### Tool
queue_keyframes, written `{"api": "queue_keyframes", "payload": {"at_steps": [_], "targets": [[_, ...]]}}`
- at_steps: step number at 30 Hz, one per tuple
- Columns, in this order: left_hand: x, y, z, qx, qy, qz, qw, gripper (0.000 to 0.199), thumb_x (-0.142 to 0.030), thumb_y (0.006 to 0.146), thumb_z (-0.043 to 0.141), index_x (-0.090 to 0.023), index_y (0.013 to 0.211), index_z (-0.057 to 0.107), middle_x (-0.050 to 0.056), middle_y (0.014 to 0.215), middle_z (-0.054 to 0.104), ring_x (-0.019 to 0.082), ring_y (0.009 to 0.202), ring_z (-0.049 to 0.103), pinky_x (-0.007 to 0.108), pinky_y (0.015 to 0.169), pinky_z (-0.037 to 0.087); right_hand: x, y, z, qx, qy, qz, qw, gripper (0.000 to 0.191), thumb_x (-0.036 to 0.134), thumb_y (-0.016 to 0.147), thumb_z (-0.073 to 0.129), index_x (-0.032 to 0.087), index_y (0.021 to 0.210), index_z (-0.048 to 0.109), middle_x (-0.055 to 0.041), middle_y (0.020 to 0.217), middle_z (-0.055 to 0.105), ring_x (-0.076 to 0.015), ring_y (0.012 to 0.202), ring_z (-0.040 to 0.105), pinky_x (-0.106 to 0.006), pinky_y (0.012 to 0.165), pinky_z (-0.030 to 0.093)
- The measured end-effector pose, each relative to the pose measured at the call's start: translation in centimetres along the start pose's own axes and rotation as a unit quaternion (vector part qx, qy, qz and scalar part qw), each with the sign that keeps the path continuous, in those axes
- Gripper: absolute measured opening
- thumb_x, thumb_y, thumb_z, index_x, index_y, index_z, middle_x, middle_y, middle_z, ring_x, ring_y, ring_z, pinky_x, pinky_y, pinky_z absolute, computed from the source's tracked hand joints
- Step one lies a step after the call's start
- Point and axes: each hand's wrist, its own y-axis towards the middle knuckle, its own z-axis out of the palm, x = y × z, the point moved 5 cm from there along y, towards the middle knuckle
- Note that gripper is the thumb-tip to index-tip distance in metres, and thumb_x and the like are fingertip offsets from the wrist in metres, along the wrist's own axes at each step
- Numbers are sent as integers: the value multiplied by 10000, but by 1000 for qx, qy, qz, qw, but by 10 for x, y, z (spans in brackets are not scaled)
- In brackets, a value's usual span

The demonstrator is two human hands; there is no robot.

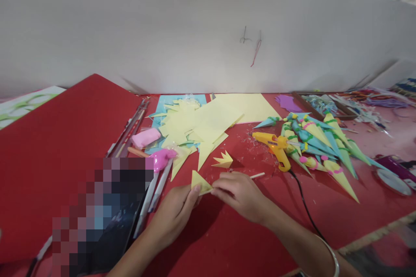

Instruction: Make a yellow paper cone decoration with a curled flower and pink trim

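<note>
Red tabletop [224, 242] lying open between forearms [143, 244]; left hand [180, 202], folded paper [199, 181], right hand [241, 194] barring middle; glue gun [276, 143] crowding right side.

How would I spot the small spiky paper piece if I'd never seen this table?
Start at the red tabletop below the pale wall. Just beyond the person's right hand, left of the yellow glue gun, lies the small spiky paper piece. Its fan of sharp points, like a little crown, sets it apart from the larger yellow sheets piled behind it.
</note>
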Motion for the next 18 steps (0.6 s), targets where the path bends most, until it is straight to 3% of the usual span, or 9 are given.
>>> {"api": "queue_keyframes", "payload": {"at_steps": [6, 12, 18], "targets": [[0, -3, -1, -15, -23, -30, 999, 389, -382, 857, 235, -205, 527, 339, -27, 491, 405, 129, 477, 378, 236, 464, 307, 0, 1, -1, 8, 32, 6, 999, 262, 311, 902, 383, 189, 855, 610, -7, 723, 635, -119, 644, 541, -250, 628, 347], [-7, -4, -4, -18, -29, -4, 999, 391, -344, 855, 235, -192, 530, 391, -32, 488, 423, 120, 465, 389, 225, 464, 307, 1, 0, -1, 19, 56, 5, 998, 265, 296, 906, 376, 192, 830, 608, 3, 717, 630, -112, 633, 531, -239, 612, 347], [-2, -1, 0, 29, -22, -4, 999, 384, -353, 851, 292, -181, 538, 434, -38, 483, 424, 113, 469, 409, 212, 462, 301, 1, 1, 1, 6, 16, -7, 1000, 275, 282, 910, 354, 181, 835, 598, -12, 709, 590, -123, 659, 515, -235, 608, 351]]}}
